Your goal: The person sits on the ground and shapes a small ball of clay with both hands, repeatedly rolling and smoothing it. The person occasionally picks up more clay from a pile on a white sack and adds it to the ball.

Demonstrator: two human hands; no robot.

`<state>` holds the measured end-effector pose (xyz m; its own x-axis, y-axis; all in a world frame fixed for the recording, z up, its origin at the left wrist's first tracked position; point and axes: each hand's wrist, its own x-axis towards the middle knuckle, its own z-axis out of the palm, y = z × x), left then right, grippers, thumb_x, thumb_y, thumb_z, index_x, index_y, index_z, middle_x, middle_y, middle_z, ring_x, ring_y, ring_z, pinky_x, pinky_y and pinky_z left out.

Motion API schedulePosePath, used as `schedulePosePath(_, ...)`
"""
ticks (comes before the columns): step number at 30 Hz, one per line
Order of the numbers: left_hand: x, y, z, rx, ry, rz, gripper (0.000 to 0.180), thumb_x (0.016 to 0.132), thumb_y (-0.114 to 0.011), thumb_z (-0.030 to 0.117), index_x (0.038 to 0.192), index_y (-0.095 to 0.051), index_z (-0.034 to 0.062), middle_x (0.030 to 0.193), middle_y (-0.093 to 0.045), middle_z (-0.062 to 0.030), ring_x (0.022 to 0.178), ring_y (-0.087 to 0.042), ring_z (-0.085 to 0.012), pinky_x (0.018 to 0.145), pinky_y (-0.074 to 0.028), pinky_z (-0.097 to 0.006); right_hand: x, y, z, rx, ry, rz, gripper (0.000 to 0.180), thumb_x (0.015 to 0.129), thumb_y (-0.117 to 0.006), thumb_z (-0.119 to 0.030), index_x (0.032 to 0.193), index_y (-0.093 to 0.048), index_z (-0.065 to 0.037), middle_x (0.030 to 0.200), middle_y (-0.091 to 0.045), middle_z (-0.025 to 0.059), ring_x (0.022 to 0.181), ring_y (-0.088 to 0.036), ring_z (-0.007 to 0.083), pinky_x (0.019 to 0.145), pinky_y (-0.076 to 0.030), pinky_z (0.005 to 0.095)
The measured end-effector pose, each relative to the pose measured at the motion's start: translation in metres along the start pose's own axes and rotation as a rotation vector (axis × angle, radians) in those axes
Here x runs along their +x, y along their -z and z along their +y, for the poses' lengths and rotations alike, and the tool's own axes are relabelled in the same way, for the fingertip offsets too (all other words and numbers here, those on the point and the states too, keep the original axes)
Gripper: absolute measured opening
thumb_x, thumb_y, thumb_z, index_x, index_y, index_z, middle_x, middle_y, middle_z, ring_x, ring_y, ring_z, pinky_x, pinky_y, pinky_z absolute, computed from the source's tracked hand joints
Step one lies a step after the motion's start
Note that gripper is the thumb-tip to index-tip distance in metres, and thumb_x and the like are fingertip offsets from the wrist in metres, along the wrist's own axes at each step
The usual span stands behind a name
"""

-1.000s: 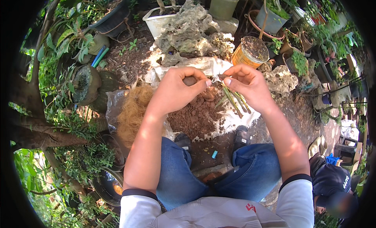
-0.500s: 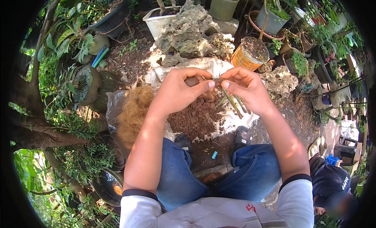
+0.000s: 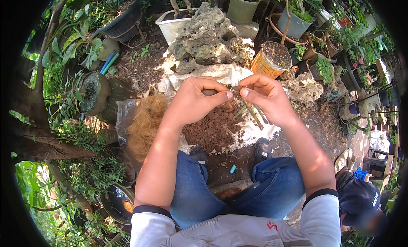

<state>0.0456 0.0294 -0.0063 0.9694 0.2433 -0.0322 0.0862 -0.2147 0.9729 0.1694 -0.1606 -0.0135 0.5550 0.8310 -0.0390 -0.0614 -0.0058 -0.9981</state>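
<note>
The person crouches over a white sack (image 3: 238, 75) spread on the ground in the middle of the frame, with a heap of reddish-brown soil (image 3: 212, 128) lying on it between the knees. The left hand (image 3: 193, 102) sits just above the soil, curled into a loose fist around a small dark lump that shows only as a grey edge above the knuckles, thumb and forefinger pressed together at their tips. The right hand (image 3: 265, 98) is right beside it, its forefinger and thumb pinched shut and almost touching those of the left hand; a bundle of thin green cuttings (image 3: 253, 113) is grasped in its palm and hangs down slantwise over the soil. Whether anything fine is held between the two pinches I cannot tell. To the left of the soil, touching the sack's edge, lies a tuft of brown coconut fibre (image 3: 146, 124) on clear plastic. Above the hands stands a pale, craggy rock (image 3: 204, 34), and to the upper right of them an orange tin (image 3: 270, 60) filled with earth. A small blue bit (image 3: 232, 169) lies on the ground between the shoes, below the soil. Potted plants crowd the upper edge, and in the lower right corner another person in dark clothes (image 3: 361, 200) is bent low
</note>
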Motion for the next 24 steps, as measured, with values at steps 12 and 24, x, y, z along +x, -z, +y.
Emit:
schedulePosePath(12, -0.003, -0.002, 0.009, -0.109, 0.035, -0.062, 0.023, 0.087, -0.078, 0.016, 0.100, -0.074, -0.0028, 0.086, -0.073, -0.0047, 0.080, -0.065, -0.0083, 0.070, -0.053, -0.025, 0.001, -0.001, 0.006, 0.059, 0.011, 0.014, 0.020, 0.093, -0.071, -0.010, 0.110, -0.065, -0.002, 0.094, -0.069, 0.0031, 0.079, -0.061, 0.0089, 0.071, -0.050, 0.0267)
schedulePosePath(24, 0.000, 0.000, 0.001, -0.017, 0.039, -0.035, 0.017, 0.086, -0.073, 0.014, 0.093, -0.076, -0.0011, 0.081, -0.073, -0.0058, 0.073, -0.061, -0.0085, 0.067, -0.049, -0.026, 0.001, -0.003, 0.011, 0.115, 0.027, 0.020, 0.017, 0.093, -0.071, -0.010, 0.107, -0.066, -0.002, 0.097, -0.070, 0.0059, 0.081, -0.062, 0.0093, 0.071, -0.051, 0.0268)
